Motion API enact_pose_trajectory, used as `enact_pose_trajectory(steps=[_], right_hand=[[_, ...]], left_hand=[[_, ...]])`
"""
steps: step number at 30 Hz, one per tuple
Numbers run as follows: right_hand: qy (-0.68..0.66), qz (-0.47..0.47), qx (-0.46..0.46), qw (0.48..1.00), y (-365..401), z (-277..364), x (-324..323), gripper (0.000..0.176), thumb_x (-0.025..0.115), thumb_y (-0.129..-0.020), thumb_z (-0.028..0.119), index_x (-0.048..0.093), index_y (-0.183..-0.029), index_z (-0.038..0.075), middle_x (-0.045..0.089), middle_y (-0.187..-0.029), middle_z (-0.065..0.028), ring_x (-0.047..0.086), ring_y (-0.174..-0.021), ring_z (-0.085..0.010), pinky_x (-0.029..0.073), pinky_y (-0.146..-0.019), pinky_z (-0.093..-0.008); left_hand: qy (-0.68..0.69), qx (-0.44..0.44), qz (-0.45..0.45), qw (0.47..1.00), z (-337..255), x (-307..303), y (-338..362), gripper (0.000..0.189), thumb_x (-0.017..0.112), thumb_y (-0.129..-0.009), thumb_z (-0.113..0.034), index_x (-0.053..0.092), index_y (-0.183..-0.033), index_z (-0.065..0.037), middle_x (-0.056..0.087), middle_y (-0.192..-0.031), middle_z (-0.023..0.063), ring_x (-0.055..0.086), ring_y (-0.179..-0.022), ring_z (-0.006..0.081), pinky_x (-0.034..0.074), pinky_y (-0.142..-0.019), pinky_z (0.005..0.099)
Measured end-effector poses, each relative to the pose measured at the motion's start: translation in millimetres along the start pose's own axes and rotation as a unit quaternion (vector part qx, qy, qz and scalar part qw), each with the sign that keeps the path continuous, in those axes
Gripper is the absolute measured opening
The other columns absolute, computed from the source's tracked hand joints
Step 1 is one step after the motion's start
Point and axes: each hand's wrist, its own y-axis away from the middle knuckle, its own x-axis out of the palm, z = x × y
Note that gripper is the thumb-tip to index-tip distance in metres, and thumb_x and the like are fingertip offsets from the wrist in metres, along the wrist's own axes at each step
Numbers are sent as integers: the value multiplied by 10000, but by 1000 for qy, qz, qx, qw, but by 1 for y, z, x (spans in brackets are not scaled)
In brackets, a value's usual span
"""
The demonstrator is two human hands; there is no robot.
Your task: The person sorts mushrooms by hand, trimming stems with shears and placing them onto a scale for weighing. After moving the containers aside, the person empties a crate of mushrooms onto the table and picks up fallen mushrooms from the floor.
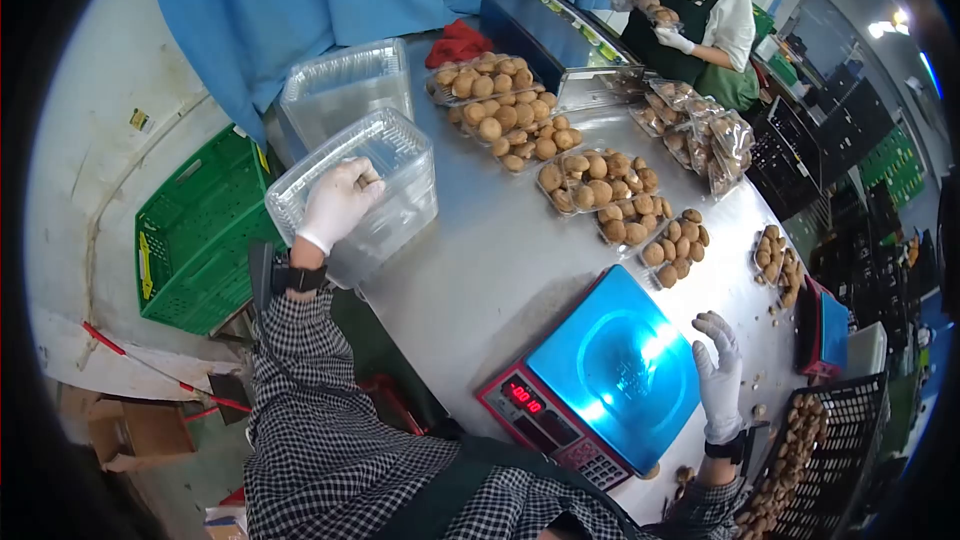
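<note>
My left hand (342, 202), in a white glove, rests on the nearer stack of clear plastic trays (408, 185), its fingers curled at the top tray; whether they grip it is too unclear to tell. My right hand (718, 365), also gloved, is beside the right edge of the blue-topped scale (615, 365), fingers apart and nothing in them. The scale has a bare plate and a lit red display (524, 393). Beyond it lie trays of brown mushrooms (677, 248), with more filled trays (597, 180) farther back.
A second tray stack (350, 90) stands behind the first. A wrapping machine (565, 40) is at the back. Wrapped packs (700, 130) lie near a co-worker (690, 15) holding a pack. A green crate (205, 230) is left, a black mushroom crate (835, 470) lower right.
</note>
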Motion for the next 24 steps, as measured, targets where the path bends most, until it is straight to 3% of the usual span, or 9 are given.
enact_pose_trajectory(steps=[6, 11, 14, 16, 18, 21, 23, 24], right_hand=[[-65, -34, 58, 996, 49, 4, -14, 246, 617, -892, 187, 621, -1095, 48, 573, -1193, -138, 514, -1158, -266, 386, -1001, -374], [-130, -58, 87, 986, 77, -4, -13, 254, 613, -896, 175, 619, -1102, 26, 577, -1193, -133, 514, -1158, -258, 370, -1012, -366], [-122, -54, 106, 985, 87, 0, -12, 248, 613, -895, 166, 620, -1099, 24, 585, -1181, -135, 517, -1155, -255, 370, -1013, -368], [-138, -72, 120, 981, 94, -1, -9, 235, 608, -882, 112, 619, -1097, 18, 594, -1169, -129, 522, -1152, -248, 378, -1010, -363], [-111, -71, 123, 984, 99, 3, -10, 232, 604, -871, 85, 621, -1091, 13, 597, -1166, -127, 531, -1141, -251, 386, -1002, -360], [-68, -96, 140, 983, 119, -2, -9, 234, 581, -844, 33, 626, -1072, -2, 622, -1096, -140, 569, -1063, -266, 418, -955, -351], [-68, -80, 144, 984, 127, 18, -9, 244, 576, -874, 110, 620, -1094, 14, 614, -1106, -142, 575, -1047, -268, 426, -954, -352], [-127, -78, 239, 959, 132, 36, -10, 266, 579, -885, 151, 606, -1123, 36, 595, -1146, -140, 567, -1063, -276, 420, -972, -359]], left_hand=[[75, -35, 81, 993, 8, -7, -15, 165, 642, -781, -148, 572, -734, -6, 581, -693, 89, 561, -650, 185, 450, -637, 312], [33, -18, 75, 996, 11, -7, -20, 194, 640, -781, -184, 581, -716, -10, 596, -686, 98, 569, -653, 191, 452, -648, 318], [33, -23, 66, 997, 19, -1, -23, 195, 620, -794, -186, 578, -718, -11, 607, -694, 120, 582, -661, 218, 455, -652, 330], [2, -11, 17, 1000, 19, 1, -20, 181, 595, -828, -194, 583, -768, -24, 613, -738, 145, 602, -702, 283, 461, -665, 372], [-110, 142, -141, 974, -2, 2, -5, 167, 571, -865, -213, 575, -848, -47, 606, -788, 160, 597, -754, 342, 458, -682, 426], [-97, 285, -163, 939, -97, -5, 18, 83, 531, -888, -138, 557, -888, -58, 576, -862, 140, 573, -772, 334, 453, -682, 415], [13, 335, -86, 938, -153, 21, 34, 44, 553, -864, -84, 554, -873, -42, 565, -852, 131, 562, -765, 331, 444, -675, 398], [65, 345, -11, 936, -168, 43, 40, 41, 541, -871, -60, 552, -904, -38, 558, -900, 136, 558, -832, 322, 437, -741, 386]])
